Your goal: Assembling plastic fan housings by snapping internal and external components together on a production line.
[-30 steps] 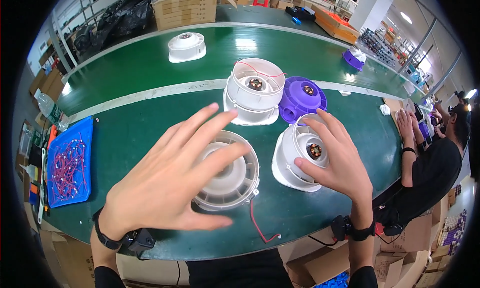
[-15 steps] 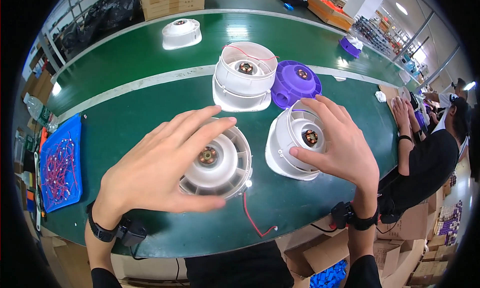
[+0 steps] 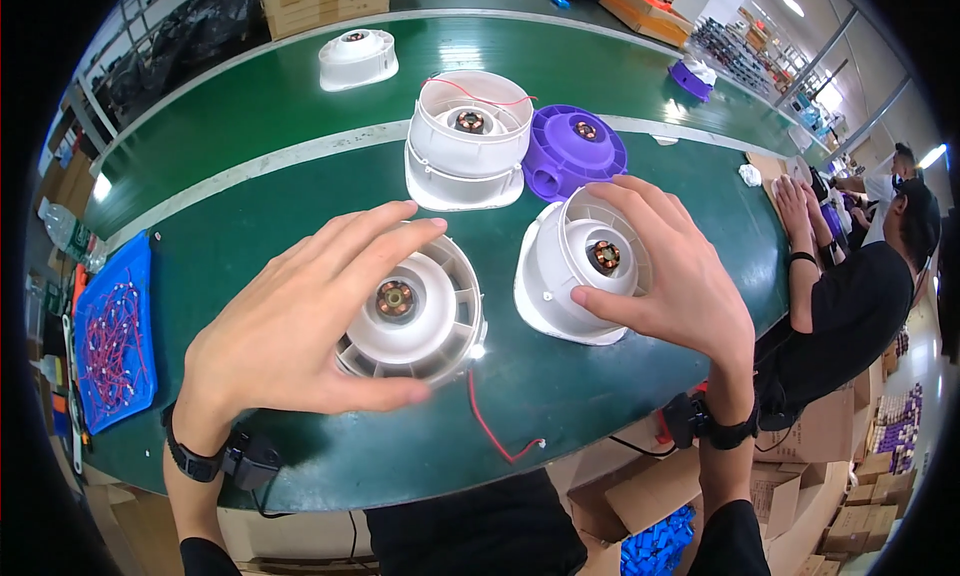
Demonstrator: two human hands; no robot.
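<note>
My left hand (image 3: 310, 321) spreads over a round white plastic fan housing (image 3: 462, 326), fingers stretched across its far left side and the thumb along its near side. A copper-wound motor core (image 3: 395, 299) shows at the housing's centre, and a short red wire (image 3: 482, 421) trails from its near edge. On the right, my right hand (image 3: 675, 281) arches over a second white housing (image 3: 540, 276), fingers and thumb apart; any contact with the rim is hard to tell. Another copper-wound core (image 3: 605, 257) sits inside it. Behind stand a taller white housing (image 3: 465, 166) with a red wire across its top and a purple housing (image 3: 570, 166).
A blue tray (image 3: 148, 361) of red wires lies at the left beside a plastic bottle (image 3: 70, 234). One white housing (image 3: 357, 66) and a purple part (image 3: 690, 81) sit on the far green belt. A co-worker (image 3: 860, 296) sits at the right. Below the edge, a carton (image 3: 650, 501) holds blue pieces.
The whole view has shifted slightly, so the things appear a little farther up and left. Both hands keep nearly the same spread pose over the two white housings.
</note>
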